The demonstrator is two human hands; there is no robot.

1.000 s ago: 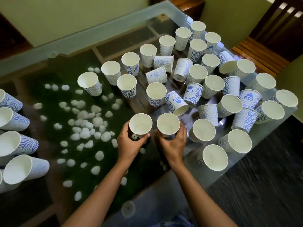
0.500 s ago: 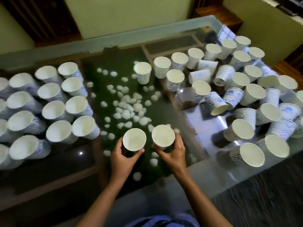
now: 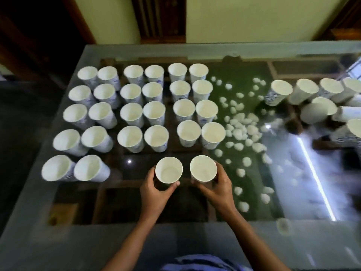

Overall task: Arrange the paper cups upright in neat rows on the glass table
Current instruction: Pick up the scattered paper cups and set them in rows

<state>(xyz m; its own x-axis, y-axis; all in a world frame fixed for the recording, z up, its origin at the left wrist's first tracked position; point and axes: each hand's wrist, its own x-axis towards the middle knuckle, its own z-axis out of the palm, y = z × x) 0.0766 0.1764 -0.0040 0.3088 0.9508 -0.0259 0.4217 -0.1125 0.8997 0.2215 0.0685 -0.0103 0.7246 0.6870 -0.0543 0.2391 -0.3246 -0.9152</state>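
Toward the left edge of the glass table (image 3: 175, 245), rows of paper cups (image 3: 134, 116) were seen standing upright, the row nearest the near edge being filled only at its left end. Right of that gap, one cup (image 3: 169, 170) was gripped round its wall by the curled fingers and thumb of the left hand (image 3: 156, 194), and a second cup (image 3: 203, 168) was gripped likewise by the right hand (image 3: 219, 189). Both were held upright, side by side. Whether their bases met the glass could not be told. The cups were judged light, thin-walled and easily crushed or tipped, so a gentle hold on the wall below the rim was thought best. Further right, white pebbles (image 3: 240, 126) were seen beneath the glass, and unsorted cups (image 3: 304, 98) were crowded toward the far right corner.
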